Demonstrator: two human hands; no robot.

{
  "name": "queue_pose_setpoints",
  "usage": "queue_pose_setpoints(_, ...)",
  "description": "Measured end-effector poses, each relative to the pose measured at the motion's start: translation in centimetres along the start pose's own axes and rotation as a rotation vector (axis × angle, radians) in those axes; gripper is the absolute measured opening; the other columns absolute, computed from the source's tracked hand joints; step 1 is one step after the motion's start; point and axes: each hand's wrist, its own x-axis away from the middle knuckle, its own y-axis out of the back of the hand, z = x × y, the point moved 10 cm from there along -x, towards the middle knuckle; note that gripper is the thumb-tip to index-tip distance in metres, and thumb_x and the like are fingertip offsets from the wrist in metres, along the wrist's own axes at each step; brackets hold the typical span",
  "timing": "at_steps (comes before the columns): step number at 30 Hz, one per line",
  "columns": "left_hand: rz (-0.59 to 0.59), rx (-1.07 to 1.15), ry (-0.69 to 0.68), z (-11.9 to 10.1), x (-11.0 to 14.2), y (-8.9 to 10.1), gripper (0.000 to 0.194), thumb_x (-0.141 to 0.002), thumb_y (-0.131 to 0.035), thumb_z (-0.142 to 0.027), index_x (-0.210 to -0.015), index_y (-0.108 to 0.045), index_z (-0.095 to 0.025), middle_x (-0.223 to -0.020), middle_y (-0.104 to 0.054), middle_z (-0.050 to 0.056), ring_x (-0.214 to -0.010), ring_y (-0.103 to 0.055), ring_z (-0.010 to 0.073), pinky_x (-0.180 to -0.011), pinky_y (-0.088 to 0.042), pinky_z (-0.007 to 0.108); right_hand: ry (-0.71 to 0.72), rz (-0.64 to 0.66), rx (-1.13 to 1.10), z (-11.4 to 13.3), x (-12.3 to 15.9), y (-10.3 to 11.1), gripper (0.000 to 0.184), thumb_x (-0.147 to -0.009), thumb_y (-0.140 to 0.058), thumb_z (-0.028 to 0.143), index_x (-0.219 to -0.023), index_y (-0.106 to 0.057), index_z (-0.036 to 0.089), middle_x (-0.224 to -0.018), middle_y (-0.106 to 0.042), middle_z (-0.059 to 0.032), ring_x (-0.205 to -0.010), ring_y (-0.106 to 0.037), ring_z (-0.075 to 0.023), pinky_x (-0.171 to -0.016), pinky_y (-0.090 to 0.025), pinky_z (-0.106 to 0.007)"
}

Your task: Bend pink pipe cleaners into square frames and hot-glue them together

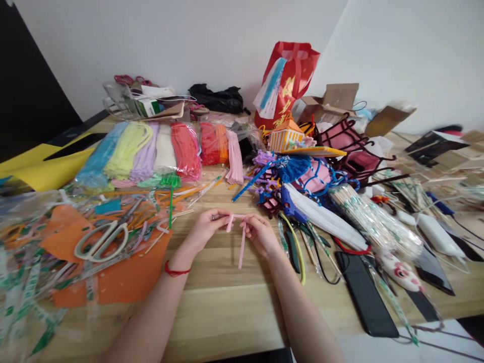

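Observation:
Between my two hands, over the middle of the wooden table, is a pale pink pipe cleaner (241, 249). My left hand (212, 224) pinches one end, where a short piece is bent downward. Close beside it, my right hand (260, 231) grips the same pipe cleaner with thumb and fingers. A straight span runs between the fingertips, and a longer tail hangs below my right hand. Behind the hands lies a bundle of pink pipe cleaners (234, 159).
White-handled scissors (102, 242) lie on orange sheets (132, 277) among scraps at left. Bagged pipe cleaner bundles (128, 151) line the back. To the right are a blue glue gun (292, 205), pliers (291, 247), bundled sticks (363, 217) and a black phone (365, 295).

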Motion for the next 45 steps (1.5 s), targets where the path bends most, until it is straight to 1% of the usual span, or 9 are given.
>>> queue_pose_setpoints(5,0.019,0.011,0.004,0.2,0.0,0.2,0.027,-0.064,-0.077,-0.027,-0.085,-0.066,-0.013,-0.078,-0.069,0.004,-0.072,-0.065,0.0160,-0.070,-0.050,0.027,0.006,0.006,0.026,0.0,0.0,0.0,0.010,-0.064,-0.071,0.022,-0.064,-0.066,0.014,-0.059,-0.064,-0.0017,-0.043,-0.039,-0.0046,-0.037,-0.024,-0.017)
queue_pose_setpoints(8,0.034,0.023,0.016,0.3,0.0,0.1,0.028,-0.064,-0.077,-0.029,-0.085,-0.065,-0.014,-0.081,-0.069,0.004,-0.072,-0.066,0.0173,-0.073,-0.052,0.031,0.007,0.017,0.035,-0.1,-0.1,-0.2,0.010,-0.063,-0.071,0.023,-0.064,-0.066,0.014,-0.058,-0.064,-0.0019,-0.042,-0.037,-0.0045,-0.037,-0.022,-0.017)
queue_pose_setpoints(18,0.106,0.112,0.057,0.5,0.3,-0.7,0.032,-0.067,-0.077,-0.027,-0.094,-0.065,-0.015,-0.084,-0.068,0.003,-0.068,-0.063,0.0121,-0.070,-0.051,0.026,0.037,0.012,0.000,0.4,0.0,-0.2,0.012,-0.065,-0.072,0.026,-0.065,-0.065,0.015,-0.061,-0.064,-0.0010,-0.045,-0.039,-0.0052,-0.040,-0.025,-0.018)
queue_pose_setpoints(26,0.144,0.247,0.152,1.1,0.7,-1.7,0.028,-0.069,-0.076,-0.025,-0.094,-0.068,-0.015,-0.082,-0.068,0.005,-0.071,-0.062,0.0130,-0.067,-0.049,0.024,0.053,0.003,-0.007,0.6,0.0,-0.1,0.012,-0.065,-0.072,0.027,-0.067,-0.066,0.016,-0.060,-0.063,0.0002,-0.046,-0.043,-0.0064,-0.041,-0.029,-0.019)
queue_pose_setpoints(29,0.150,0.348,0.187,1.5,0.8,-2.0,0.024,-0.071,-0.074,-0.030,-0.091,-0.068,-0.016,-0.076,-0.065,0.002,-0.065,-0.058,0.0095,-0.062,-0.048,0.021,0.049,0.015,0.006,0.4,0.0,-0.3,0.012,-0.066,-0.072,0.026,-0.067,-0.066,0.016,-0.061,-0.064,-0.0008,-0.046,-0.043,-0.0063,-0.042,-0.030,-0.019)
queue_pose_setpoints(33,0.178,0.344,0.233,2.0,0.9,-2.4,0.019,-0.074,-0.072,-0.031,-0.078,-0.065,-0.014,-0.062,-0.056,-0.001,-0.054,-0.051,0.0062,-0.050,-0.042,0.016,0.045,0.025,0.022,0.2,0.0,-0.4,0.012,-0.066,-0.073,0.025,-0.068,-0.067,0.015,-0.061,-0.065,-0.0011,-0.046,-0.044,-0.0061,-0.043,-0.032,-0.018)
queue_pose_setpoints(37,0.220,0.302,0.284,2.6,1.1,-2.7,0.027,-0.078,-0.066,-0.037,-0.070,-0.061,-0.012,-0.059,-0.052,-0.001,-0.050,-0.046,0.0052,-0.043,-0.034,0.014,0.040,0.032,0.029,0.2,0.0,-0.4,0.012,-0.066,-0.072,0.026,-0.068,-0.066,0.016,-0.061,-0.065,-0.0012,-0.047,-0.046,-0.0064,-0.043,-0.032,-0.018)
queue_pose_setpoints(41,0.217,0.277,0.277,2.5,1.0,-2.5,0.031,-0.078,-0.066,-0.039,-0.065,-0.059,-0.012,-0.051,-0.042,-0.005,-0.044,-0.036,0.0030,-0.042,-0.030,0.014,0.038,0.047,0.043,0.3,0.1,-0.5,0.011,-0.066,-0.072,0.026,-0.068,-0.067,0.016,-0.060,-0.065,-0.0012,-0.046,-0.045,-0.0064,-0.044,-0.032,-0.018)
queue_pose_setpoints(45,0.191,0.253,0.249,2.1,0.8,-2.0,0.026,-0.074,-0.070,-0.035,-0.066,-0.059,-0.013,-0.048,-0.033,-0.008,-0.041,-0.026,0.0021,-0.039,-0.024,0.015,0.035,0.063,0.061,0.2,0.1,-0.6,0.011,-0.066,-0.071,0.025,-0.069,-0.069,0.015,-0.060,-0.065,-0.0015,-0.047,-0.046,-0.0064,-0.044,-0.032,-0.018)
